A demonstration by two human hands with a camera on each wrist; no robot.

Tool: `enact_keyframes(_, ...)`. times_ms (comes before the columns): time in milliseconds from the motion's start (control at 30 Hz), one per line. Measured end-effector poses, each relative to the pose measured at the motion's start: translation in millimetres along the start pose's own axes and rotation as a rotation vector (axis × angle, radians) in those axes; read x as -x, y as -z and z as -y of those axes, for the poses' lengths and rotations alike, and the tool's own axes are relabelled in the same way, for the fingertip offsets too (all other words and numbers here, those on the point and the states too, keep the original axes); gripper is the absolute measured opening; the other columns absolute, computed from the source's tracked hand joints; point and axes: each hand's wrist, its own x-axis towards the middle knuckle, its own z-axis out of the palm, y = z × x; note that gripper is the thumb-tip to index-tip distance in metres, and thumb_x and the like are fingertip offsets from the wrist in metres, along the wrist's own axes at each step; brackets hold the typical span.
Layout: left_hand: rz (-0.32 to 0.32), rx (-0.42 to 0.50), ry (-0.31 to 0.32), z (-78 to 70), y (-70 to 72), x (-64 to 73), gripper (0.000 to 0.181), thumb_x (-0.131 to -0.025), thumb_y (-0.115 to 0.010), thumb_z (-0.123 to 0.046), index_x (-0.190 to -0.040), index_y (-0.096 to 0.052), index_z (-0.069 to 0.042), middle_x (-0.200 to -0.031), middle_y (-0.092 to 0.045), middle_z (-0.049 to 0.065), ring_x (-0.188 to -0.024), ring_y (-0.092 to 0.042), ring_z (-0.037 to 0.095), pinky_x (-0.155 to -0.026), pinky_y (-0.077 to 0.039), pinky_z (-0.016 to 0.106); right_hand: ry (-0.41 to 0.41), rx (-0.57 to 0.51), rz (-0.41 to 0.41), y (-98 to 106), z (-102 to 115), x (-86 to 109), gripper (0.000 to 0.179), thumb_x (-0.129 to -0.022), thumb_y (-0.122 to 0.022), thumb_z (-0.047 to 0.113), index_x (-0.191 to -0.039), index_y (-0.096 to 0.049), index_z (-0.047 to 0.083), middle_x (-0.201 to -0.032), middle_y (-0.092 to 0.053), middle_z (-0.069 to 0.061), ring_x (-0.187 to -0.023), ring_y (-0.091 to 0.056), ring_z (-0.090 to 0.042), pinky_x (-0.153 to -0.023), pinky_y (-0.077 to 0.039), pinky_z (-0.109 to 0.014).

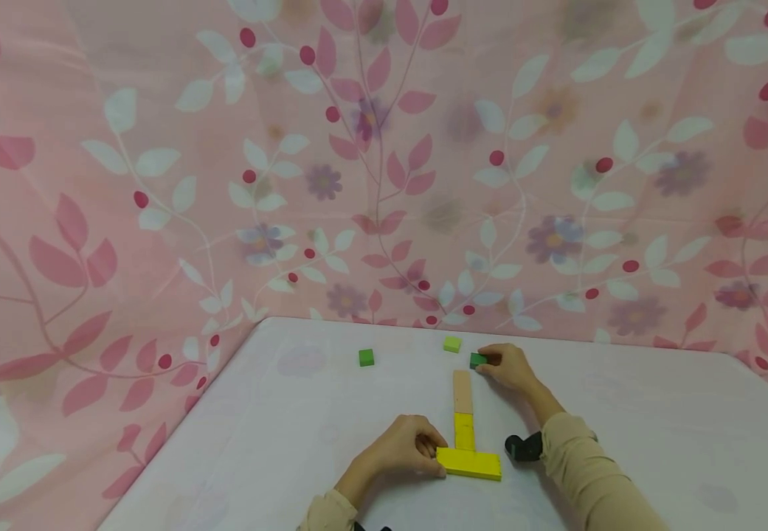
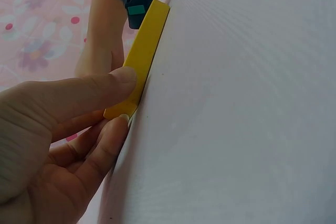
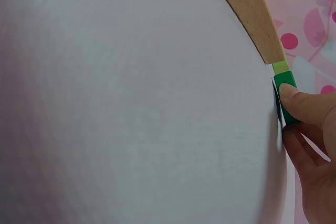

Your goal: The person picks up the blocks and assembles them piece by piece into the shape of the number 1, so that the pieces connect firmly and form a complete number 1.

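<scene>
One yellow crossbar [image 1: 469, 464], three green blocks [image 1: 367, 358] (one in right hand [image 1: 508, 367]).

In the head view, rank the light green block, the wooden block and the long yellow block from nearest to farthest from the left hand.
From the left hand:
1. Long yellow block: in its grip, extending to the right.
2. Wooden block: ahead and right of the hand.
3. Light green block: farther back, beyond the wooden block.
</scene>
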Motion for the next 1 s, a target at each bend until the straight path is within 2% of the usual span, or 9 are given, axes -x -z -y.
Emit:
enact_keyframes(267, -0.007, 0.002, -0.001, -0.4, -0.7, 0.0, 0.029, -0.067, -0.083, -0.002, -0.093, -0.071, 0.003, -0.075, -0.058, -0.007, -0.063, -0.054, -0.001, -0.061, -0.050, 0.015, -0.004, 0.006, 0.013, -5.9, 1.8, -2.8, 0.032, -0.081, -0.071, 0.004, -0.111, -0.065, -0.007, -0.107, -0.064, -0.022, -0.087, -0.058, -0.027, -0.086, -0.051, -0.045)
enact_keyframes(500, -0.001, -0.001, -0.006, -0.2, -0.3, 0.1, 0.029, -0.067, -0.082, -0.003, -0.094, -0.071, 0.003, -0.075, -0.058, -0.007, -0.063, -0.054, -0.001, -0.061, -0.050, 0.014, 0.055, 0.023, 0.040, -7.9, 3.0, -5.9, 0.032, -0.081, -0.069, 0.002, -0.111, -0.064, -0.008, -0.107, -0.064, -0.022, -0.088, -0.058, -0.028, -0.086, -0.050, -0.045)
enact_keyframes(733, -0.002, -0.008, -0.004, 1.2, -0.2, -0.5, 0.029, -0.067, -0.082, -0.003, -0.094, -0.071, 0.002, -0.075, -0.058, -0.007, -0.063, -0.054, -0.001, -0.061, -0.050, 0.014, 0.108, 0.017, 0.082, -7.3, 5.3, -5.7, 0.031, -0.083, -0.066, -0.002, -0.113, -0.063, -0.009, -0.111, -0.063, -0.024, -0.098, -0.058, -0.034, -0.091, -0.047, -0.049)
enact_keyframes(1000, -0.007, -0.013, -0.005, 0.0, -0.8, 0.0, 0.029, -0.067, -0.082, -0.004, -0.094, -0.071, 0.003, -0.074, -0.057, -0.007, -0.063, -0.054, -0.001, -0.061, -0.050, 0.014, 0.129, -0.050, 0.111, -9.3, 2.8, -3.1, 0.031, -0.085, -0.063, -0.004, -0.115, -0.059, -0.010, -0.114, -0.060, -0.025, -0.104, -0.056, -0.038, -0.094, -0.044, -0.050)
